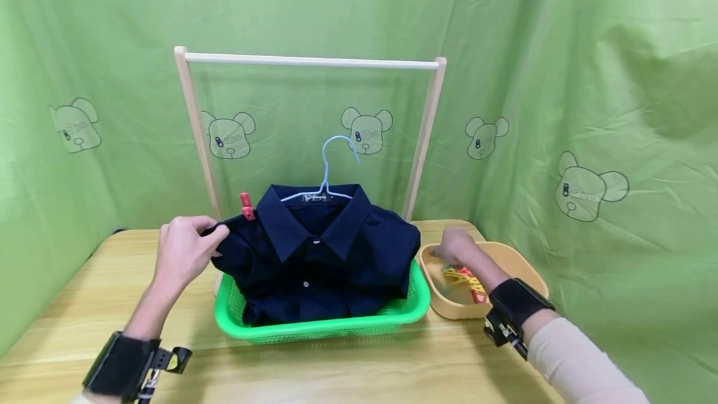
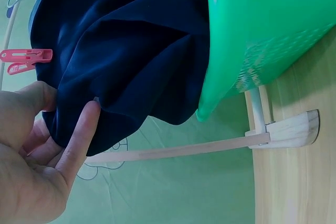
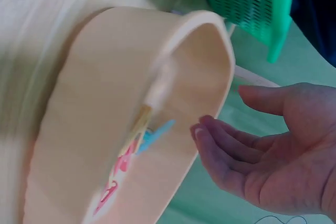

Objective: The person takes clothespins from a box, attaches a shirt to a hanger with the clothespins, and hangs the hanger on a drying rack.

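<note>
A dark navy collared shirt sits on a light blue wire hanger, its lower part inside a green basket. With thumb and fingers my left hand pinches the shirt's shoulder or sleeve at the left. Close by, a red clothespin clips the shirt's shoulder; the left wrist view shows it beside my thumb. My right hand is over the tan bin, thumb and fingers apart with nothing between them. Inside the bin lie several yellow, red and blue clothespins.
Behind the basket stands a small wooden rack with a white crossbar. Everything rests on a wooden table. Green curtains with bear drawings enclose the back and sides.
</note>
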`<state>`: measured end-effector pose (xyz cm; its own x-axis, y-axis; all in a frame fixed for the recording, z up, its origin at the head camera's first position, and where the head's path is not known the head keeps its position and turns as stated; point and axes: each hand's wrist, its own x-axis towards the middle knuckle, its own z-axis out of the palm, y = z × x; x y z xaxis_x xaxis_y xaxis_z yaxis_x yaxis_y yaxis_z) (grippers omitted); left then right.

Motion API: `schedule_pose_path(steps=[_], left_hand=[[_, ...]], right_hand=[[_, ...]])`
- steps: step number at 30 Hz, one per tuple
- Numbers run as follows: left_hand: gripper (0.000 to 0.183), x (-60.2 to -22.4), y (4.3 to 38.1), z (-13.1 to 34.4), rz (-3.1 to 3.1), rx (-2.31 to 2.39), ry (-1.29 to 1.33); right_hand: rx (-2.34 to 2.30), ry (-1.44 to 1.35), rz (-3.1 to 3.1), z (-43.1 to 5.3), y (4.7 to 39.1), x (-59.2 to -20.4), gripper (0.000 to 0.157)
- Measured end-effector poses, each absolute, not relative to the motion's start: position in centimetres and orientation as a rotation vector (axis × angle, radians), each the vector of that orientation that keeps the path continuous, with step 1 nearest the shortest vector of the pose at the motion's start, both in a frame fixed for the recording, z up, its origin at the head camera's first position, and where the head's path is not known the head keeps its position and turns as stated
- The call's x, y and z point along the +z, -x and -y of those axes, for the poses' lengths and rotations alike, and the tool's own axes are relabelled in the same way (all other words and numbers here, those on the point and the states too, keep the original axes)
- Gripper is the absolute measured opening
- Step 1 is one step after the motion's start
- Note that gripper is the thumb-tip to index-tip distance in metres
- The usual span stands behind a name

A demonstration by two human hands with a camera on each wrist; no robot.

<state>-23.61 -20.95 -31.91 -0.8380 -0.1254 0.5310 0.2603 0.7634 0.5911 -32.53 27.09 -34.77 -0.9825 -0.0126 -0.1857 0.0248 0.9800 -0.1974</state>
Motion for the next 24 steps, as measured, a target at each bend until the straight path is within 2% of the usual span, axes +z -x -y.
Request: schedule_pose_path(steps=[5,9,14,24], left_hand=[[0.018,-31.9,23.6,20.9,2.399,-0.921,0.1],[0.018,-32.0,23.6,20.9,2.399,-0.92,0.104],[0.018,-31.9,23.6,20.8,2.399,-0.921,0.105],[0.018,-31.9,23.5,20.8,2.398,-0.932,0.101]], right_hand=[[-0.362,-0.128,-2.826,-27.0,32.5,-35.9,0.035],[-0.328,-0.186,-2.769,-27.0,32.2,-36.8,0.037],[-0.302,-0.216,-2.698,-27.0,31.8,-37.8,0.039],[-0.374,-0.225,-2.697,-27.2,31.8,-38.7,0.033]])
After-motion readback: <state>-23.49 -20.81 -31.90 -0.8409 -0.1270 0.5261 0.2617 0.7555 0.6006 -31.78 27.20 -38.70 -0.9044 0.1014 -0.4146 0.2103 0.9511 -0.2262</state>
